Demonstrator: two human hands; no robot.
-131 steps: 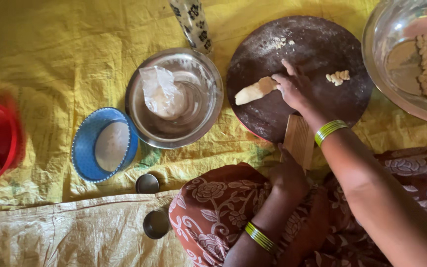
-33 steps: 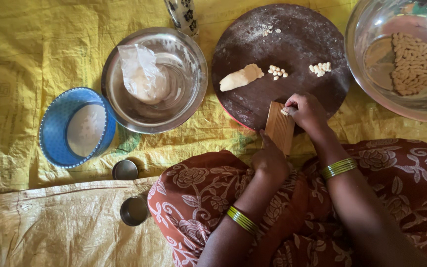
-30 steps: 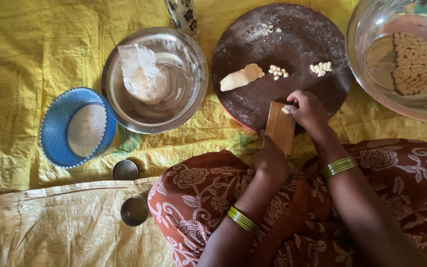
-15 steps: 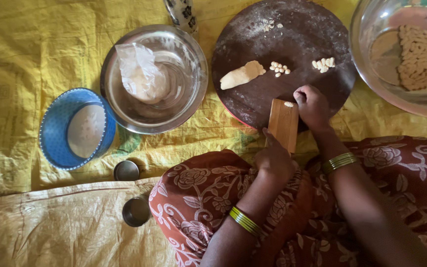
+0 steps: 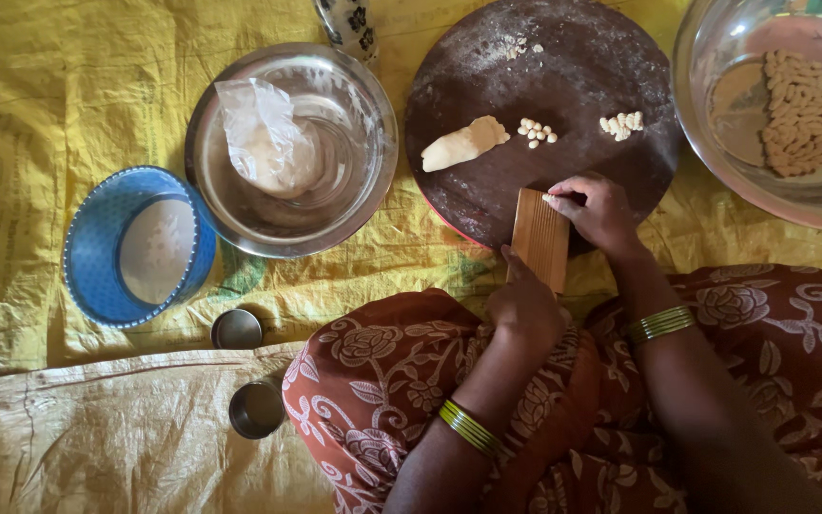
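My left hand [image 5: 523, 306] grips the lower end of a small ridged wooden board [image 5: 539, 237] that leans on the near rim of a round dark wooden board [image 5: 582, 76]. My right hand [image 5: 598, 208] presses a tiny bit of dough [image 5: 550, 199] against the top of the ridged board with its fingertips. On the round board lie a lump of dough [image 5: 463, 144] and two small heaps of dough bits [image 5: 537, 132], [image 5: 621, 122]. Both wrists wear green bangles.
A steel bowl [image 5: 373, 181] holding a plastic bag [image 5: 264, 138] sits to the left. A glass bowl [image 5: 715, 143] with shaped dough pieces [image 5: 804, 110] is at top right. A blue sieve [image 5: 95, 286] and two small steel cups [image 5: 237, 329], [image 5: 256, 409] lie on yellow sheeting [image 5: 68, 86].
My right hand has slid from the board's near edge up to the top of the ridged board, pressing a dough bit there. My left hand keeps its hold.
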